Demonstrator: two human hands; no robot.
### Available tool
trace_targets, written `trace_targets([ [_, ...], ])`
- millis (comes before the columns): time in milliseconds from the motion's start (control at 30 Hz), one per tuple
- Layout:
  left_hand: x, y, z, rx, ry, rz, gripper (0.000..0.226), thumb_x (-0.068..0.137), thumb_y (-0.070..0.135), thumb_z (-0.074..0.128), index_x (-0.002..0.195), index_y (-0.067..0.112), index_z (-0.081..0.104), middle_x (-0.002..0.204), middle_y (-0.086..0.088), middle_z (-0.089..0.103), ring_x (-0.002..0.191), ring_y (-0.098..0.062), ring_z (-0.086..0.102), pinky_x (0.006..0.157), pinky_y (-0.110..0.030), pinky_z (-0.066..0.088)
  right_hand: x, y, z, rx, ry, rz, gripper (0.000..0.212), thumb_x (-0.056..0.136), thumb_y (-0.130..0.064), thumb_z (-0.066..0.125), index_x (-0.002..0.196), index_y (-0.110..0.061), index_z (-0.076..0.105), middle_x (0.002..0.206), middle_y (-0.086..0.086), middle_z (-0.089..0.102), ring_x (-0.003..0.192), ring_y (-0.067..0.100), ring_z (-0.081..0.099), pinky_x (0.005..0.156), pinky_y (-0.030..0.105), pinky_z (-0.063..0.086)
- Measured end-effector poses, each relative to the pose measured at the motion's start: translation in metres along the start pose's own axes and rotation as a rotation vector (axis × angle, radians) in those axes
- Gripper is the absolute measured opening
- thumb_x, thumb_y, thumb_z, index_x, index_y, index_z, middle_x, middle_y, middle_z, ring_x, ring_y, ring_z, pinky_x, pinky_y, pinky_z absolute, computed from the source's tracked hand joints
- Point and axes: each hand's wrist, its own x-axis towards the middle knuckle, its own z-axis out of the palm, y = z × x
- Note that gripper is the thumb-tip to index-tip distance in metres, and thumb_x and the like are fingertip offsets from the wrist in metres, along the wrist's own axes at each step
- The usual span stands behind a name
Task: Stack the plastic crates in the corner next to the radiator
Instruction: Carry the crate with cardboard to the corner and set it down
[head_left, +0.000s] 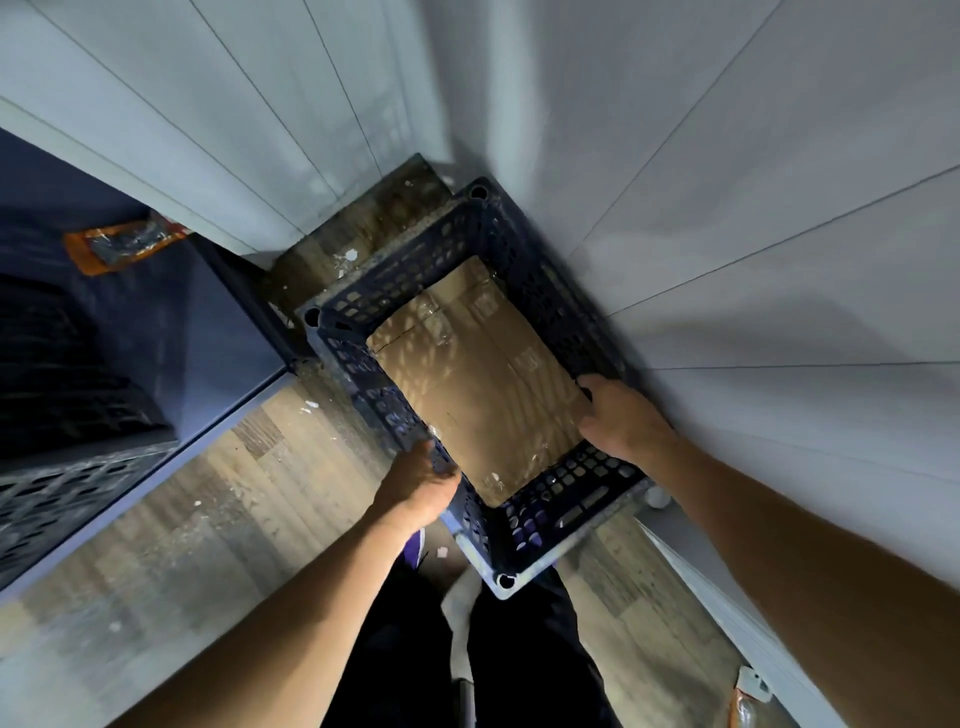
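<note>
Down at the far corner of the wooden floor (182, 519), where two pale walls (727, 208) meet, a dark blue plastic crate (395, 291) lies close against the right-hand wall, with a cardboard sheet (467, 374) lining its bottom. The person's left hand (415, 488) has its fingers clamped over the left rim, and the right hand (623, 421) curls round the right rim; whether the crate rests on the floor I cannot tell
</note>
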Motion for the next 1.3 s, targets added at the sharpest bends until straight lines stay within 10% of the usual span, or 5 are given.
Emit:
trace_targets([
  [367,-0.002,-0.028,-0.016,0.548,-0.03,0.361,0.047,0.09,0.023,0.06,0.136,0.019,0.049,0.14,-0.004,0.051,0.127,-0.025,0.051,0.102,-0.034,0.045,-0.053,-0.005,0.082,0.113,-0.048,0.177,0.04,0.09,-0.023,0.05,0.128,-0.016,0.058,0.123,0.013,0.065,0.113,0.031,0.061,0.094,0.034,0.05],
  [667,0.039,-0.052,-0.033,0.868,-0.084,0.565,0.061,0.095,0.029,0.06,0.15,0.03,0.035,0.162,0.006,0.018,0.149,-0.018,0.014,0.118,-0.031,0.016,-0.062,-0.037,0.204,0.273,-0.032,0.197,0.047,0.09,-0.048,0.055,0.131,-0.025,0.056,0.125,0.013,0.065,0.115,0.031,0.06,0.094,0.032,0.045],
  [1300,0.083,-0.068,0.032,1.072,-0.013,0.652,0.05,0.088,0.05,0.063,0.136,0.04,0.054,0.147,0.004,0.046,0.138,-0.016,0.037,0.112,-0.026,0.026,-0.075,0.002,0.237,-0.189,-0.074,0.013,0.046,0.103,-0.021,0.033,0.148,-0.011,0.032,0.133,0.012,0.055,0.123,0.03,0.05,0.105,0.035,0.032],
])
